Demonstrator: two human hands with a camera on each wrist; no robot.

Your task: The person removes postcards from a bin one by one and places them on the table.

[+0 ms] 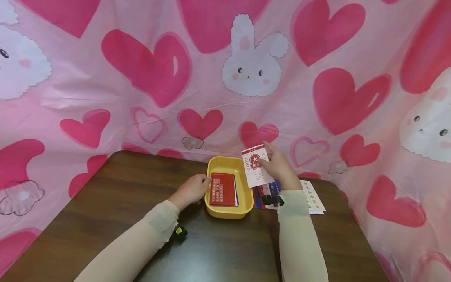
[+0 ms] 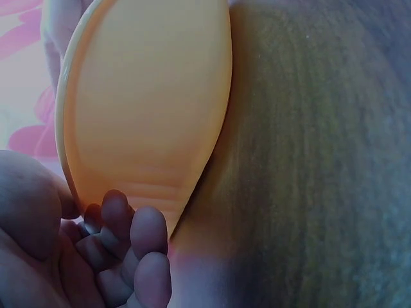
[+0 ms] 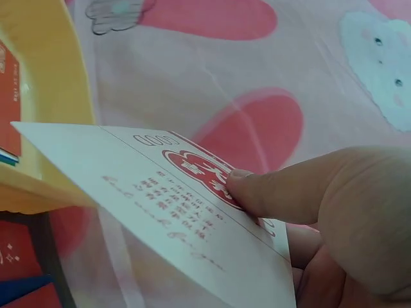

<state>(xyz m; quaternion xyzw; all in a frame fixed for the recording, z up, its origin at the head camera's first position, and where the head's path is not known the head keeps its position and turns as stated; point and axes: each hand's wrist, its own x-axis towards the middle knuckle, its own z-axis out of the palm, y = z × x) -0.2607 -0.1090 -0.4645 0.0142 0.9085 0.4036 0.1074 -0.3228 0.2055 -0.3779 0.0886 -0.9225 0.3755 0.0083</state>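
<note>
My right hand [image 1: 278, 162] pinches a white card [image 1: 255, 178] with a red emblem and the word GOOD, thumb on its printed face. In the right wrist view the card [image 3: 154, 186] slants, its far corner pointing toward the basin. At the left rim of the yellow plastic basin [image 1: 229, 214], my left hand [image 1: 192, 190] grips the edge between thumb and fingers. The left wrist view shows the curled fingers [image 2: 149, 231] against the basin's outer wall [image 2: 154, 96]. Inside the basin a red card [image 1: 225, 188] lies on top of other cards, whose blue and white edges show.
Right of the basin, more red, blue and purple cards [image 1: 258, 197] lie partly under my right wrist. White sheets with writing [image 1: 311, 197] sit beyond my right sleeve. The dark wooden table [image 1: 211, 250] meets a pink heart-and-rabbit cloth [image 1: 211, 94] at its back edge.
</note>
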